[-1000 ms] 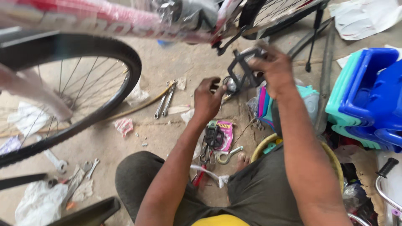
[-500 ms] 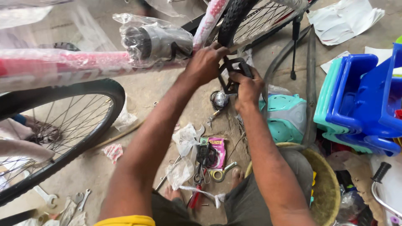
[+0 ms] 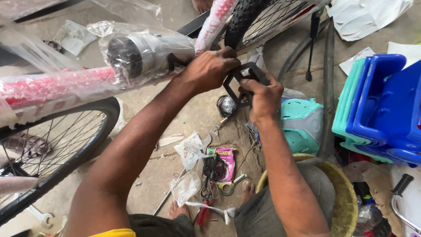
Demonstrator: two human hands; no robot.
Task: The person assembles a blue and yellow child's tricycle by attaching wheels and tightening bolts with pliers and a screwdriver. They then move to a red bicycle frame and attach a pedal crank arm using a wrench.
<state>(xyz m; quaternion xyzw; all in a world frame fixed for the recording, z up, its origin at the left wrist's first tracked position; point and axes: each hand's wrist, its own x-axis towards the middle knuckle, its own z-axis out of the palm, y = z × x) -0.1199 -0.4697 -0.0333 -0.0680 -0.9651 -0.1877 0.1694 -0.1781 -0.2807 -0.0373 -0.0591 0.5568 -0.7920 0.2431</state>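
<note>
Both hands meet on a black pedal (image 3: 244,85) held up in front of the bike: the left hand (image 3: 210,68) is curled over its top left corner, the right hand (image 3: 263,98) grips its lower right side with the fingers wrapped round the frame. The pedal sits just beside the plastic-wrapped crank area (image 3: 140,52), below the rear tyre (image 3: 245,19). A red frame tube (image 3: 48,90) in plastic runs out to the left, with a front wheel (image 3: 57,149) under it. At the right stand stacked blue bins (image 3: 386,109), with a teal helmet (image 3: 302,123) beside them, near the right forearm. A yellow basket (image 3: 342,193) lies by the right knee. On the floor (image 3: 197,118) between the arms lie a pink packet (image 3: 226,162), plastic bags (image 3: 188,151) and a spanner (image 3: 41,216).
</note>
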